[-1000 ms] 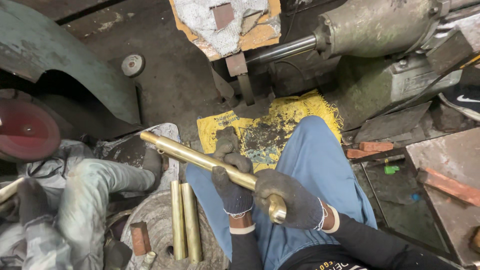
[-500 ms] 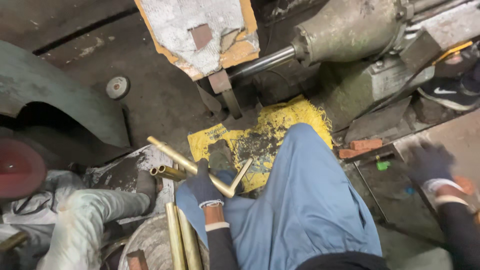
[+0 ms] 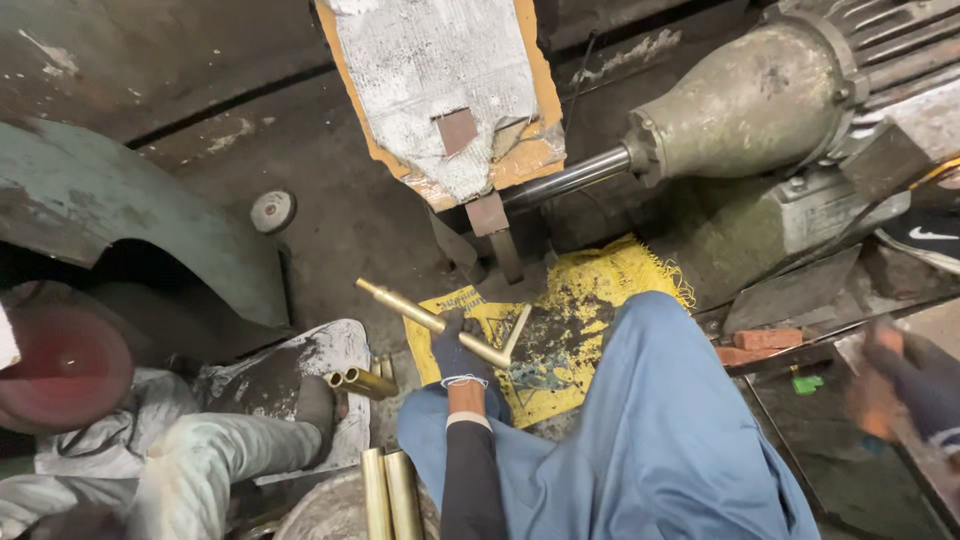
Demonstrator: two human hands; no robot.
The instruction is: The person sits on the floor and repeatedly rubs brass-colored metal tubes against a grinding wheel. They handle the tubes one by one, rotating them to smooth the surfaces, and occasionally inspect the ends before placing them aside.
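My left hand (image 3: 458, 352), in a dark glove, is shut on a long brass tube (image 3: 405, 304) that slants from upper left down to the right over a dirty yellow cloth (image 3: 600, 292). A short brass piece (image 3: 518, 330) leans up from the tube's right end. My right hand (image 3: 900, 388), gloved in dark and orange, is far out at the right edge and blurred; whether it holds anything is unclear. My blue-trousered knee (image 3: 660, 430) lies between the two hands.
Two brass tube ends (image 3: 355, 382) poke out by a grey cloth, and two more tubes (image 3: 390, 492) lie at the bottom. A motor (image 3: 750, 100) with a steel shaft (image 3: 565, 180), a padded board (image 3: 440, 90), a red wheel (image 3: 60, 365) under a green guard (image 3: 130, 230), and another person's leg (image 3: 200, 460) surround me.
My right hand has let go of the brass tube's end and swung far out to the right. The left hand still grips the tube, now held further forward over the yellow cloth.
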